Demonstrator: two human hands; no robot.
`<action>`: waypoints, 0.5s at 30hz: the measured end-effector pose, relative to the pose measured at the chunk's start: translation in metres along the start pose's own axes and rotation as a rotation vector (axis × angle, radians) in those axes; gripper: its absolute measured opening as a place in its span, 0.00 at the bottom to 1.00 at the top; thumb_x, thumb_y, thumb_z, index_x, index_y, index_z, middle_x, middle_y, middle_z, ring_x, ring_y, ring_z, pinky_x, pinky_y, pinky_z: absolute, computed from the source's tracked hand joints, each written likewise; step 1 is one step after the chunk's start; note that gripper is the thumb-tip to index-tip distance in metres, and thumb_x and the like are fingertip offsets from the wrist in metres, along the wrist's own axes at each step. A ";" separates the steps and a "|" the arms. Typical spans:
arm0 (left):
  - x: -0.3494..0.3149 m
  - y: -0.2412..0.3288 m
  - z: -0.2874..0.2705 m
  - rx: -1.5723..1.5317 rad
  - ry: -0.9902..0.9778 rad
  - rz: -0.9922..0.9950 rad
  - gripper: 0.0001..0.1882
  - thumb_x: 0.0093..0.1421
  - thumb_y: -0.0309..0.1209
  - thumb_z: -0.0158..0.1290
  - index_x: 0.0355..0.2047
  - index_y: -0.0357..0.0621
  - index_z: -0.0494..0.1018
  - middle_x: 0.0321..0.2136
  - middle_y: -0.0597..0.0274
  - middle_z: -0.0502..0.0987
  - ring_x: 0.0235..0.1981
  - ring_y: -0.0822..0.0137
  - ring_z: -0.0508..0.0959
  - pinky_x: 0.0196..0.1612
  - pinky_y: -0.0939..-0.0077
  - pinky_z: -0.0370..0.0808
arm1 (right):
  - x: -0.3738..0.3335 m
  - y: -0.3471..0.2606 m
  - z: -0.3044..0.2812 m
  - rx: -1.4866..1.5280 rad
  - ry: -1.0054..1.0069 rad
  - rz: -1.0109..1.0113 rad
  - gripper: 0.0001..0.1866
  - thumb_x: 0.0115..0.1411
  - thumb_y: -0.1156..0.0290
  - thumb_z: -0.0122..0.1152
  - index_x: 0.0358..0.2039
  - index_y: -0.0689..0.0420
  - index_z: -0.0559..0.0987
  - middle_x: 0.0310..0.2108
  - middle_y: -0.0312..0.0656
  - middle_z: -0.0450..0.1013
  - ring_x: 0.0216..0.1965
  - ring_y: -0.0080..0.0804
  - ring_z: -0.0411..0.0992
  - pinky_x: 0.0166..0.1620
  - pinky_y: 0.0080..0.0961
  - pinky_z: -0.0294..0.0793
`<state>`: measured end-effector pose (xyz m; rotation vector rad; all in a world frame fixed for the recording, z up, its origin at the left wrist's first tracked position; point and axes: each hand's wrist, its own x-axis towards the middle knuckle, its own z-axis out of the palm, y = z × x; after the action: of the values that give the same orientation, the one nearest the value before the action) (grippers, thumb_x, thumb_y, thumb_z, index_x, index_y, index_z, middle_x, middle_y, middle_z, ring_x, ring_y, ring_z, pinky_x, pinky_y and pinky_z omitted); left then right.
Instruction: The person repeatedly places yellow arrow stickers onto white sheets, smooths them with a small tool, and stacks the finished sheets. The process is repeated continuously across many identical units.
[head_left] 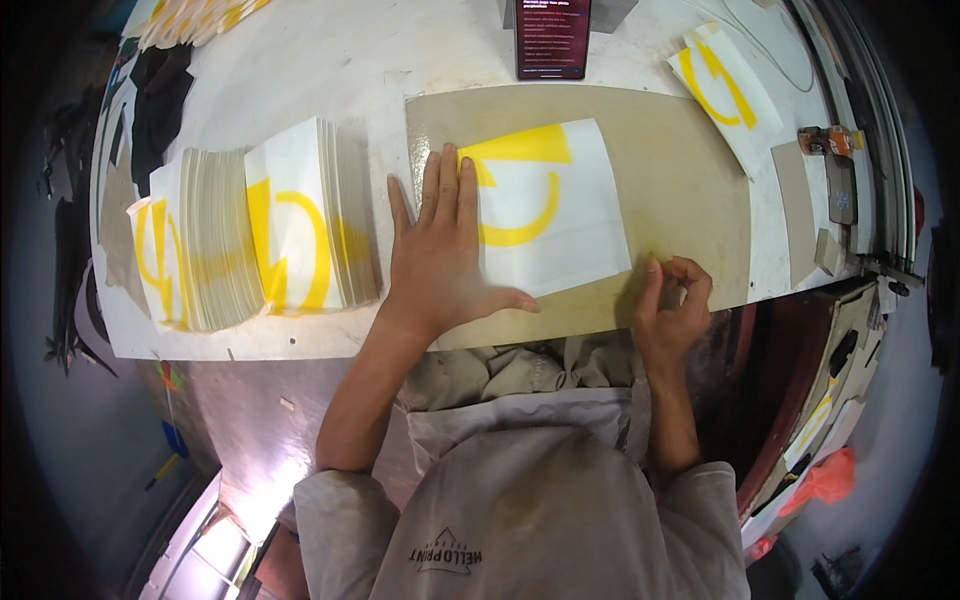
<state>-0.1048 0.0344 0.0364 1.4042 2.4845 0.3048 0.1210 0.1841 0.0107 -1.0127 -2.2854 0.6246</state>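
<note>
A white sheet with yellow print (555, 215) lies on the tan mat (690, 200) in front of me. My left hand (435, 250) is spread flat along the sheet's left edge, fingers pointing away from me and the thumb out to the right near the lower edge. By the sheet's lower right corner, my right hand (675, 305) is curled, its thumb and forefinger drawn toward each other. Whatever they may hold is too small to make out; a small yellowish spot shows at the thumb tip.
Two thick stacks of similar printed sheets, one nearer (290, 225) and one farther left (190, 240), lean on the white table (330, 85). A phone (551, 40) stands at the back. Another printed piece (725, 95) lies back right, near a dark device (841, 190) and a metal rail (895, 130).
</note>
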 end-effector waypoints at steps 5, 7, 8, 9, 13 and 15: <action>0.003 0.001 0.001 -0.057 0.009 -0.008 0.89 0.25 0.79 0.66 0.73 0.21 0.44 0.76 0.31 0.45 0.78 0.38 0.43 0.73 0.26 0.37 | 0.013 -0.041 0.035 0.120 -0.284 -0.508 0.11 0.56 0.79 0.69 0.39 0.57 0.78 0.32 0.41 0.75 0.36 0.42 0.72 0.46 0.41 0.68; 0.003 -0.001 0.001 -0.052 0.012 -0.008 0.90 0.25 0.78 0.66 0.73 0.21 0.43 0.76 0.32 0.44 0.78 0.39 0.43 0.73 0.26 0.37 | 0.041 -0.034 0.051 0.079 -0.195 -0.563 0.11 0.57 0.79 0.68 0.40 0.57 0.78 0.32 0.41 0.75 0.35 0.41 0.72 0.45 0.40 0.67; 0.003 0.000 0.001 -0.051 0.008 -0.003 0.90 0.25 0.78 0.67 0.73 0.21 0.43 0.76 0.32 0.44 0.78 0.39 0.43 0.73 0.26 0.37 | 0.054 -0.029 0.059 0.057 -0.150 -0.583 0.11 0.57 0.79 0.67 0.40 0.57 0.78 0.32 0.41 0.75 0.35 0.41 0.72 0.44 0.40 0.66; 0.001 -0.001 0.002 -0.058 0.017 0.003 0.90 0.25 0.78 0.67 0.73 0.21 0.43 0.76 0.32 0.44 0.78 0.39 0.43 0.73 0.26 0.37 | 0.071 -0.030 0.063 0.076 -0.129 -0.563 0.10 0.59 0.77 0.67 0.41 0.57 0.78 0.33 0.41 0.76 0.35 0.41 0.72 0.44 0.42 0.66; 0.003 0.000 -0.001 -0.052 0.006 -0.010 0.90 0.24 0.78 0.67 0.73 0.21 0.42 0.76 0.33 0.44 0.79 0.41 0.42 0.73 0.26 0.36 | 0.134 0.004 0.088 -0.065 0.046 -0.525 0.12 0.60 0.75 0.67 0.44 0.56 0.78 0.36 0.43 0.77 0.38 0.43 0.73 0.45 0.43 0.66; 0.002 0.001 -0.002 -0.062 -0.015 -0.030 0.90 0.25 0.78 0.67 0.74 0.22 0.42 0.76 0.33 0.43 0.79 0.42 0.41 0.73 0.27 0.34 | 0.148 0.002 0.081 -0.056 0.030 -0.310 0.12 0.60 0.75 0.67 0.44 0.56 0.78 0.36 0.42 0.76 0.38 0.43 0.73 0.45 0.44 0.66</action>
<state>-0.1057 0.0363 0.0384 1.3386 2.4598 0.3601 -0.0133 0.2847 -0.0054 -0.6657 -2.3777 0.4158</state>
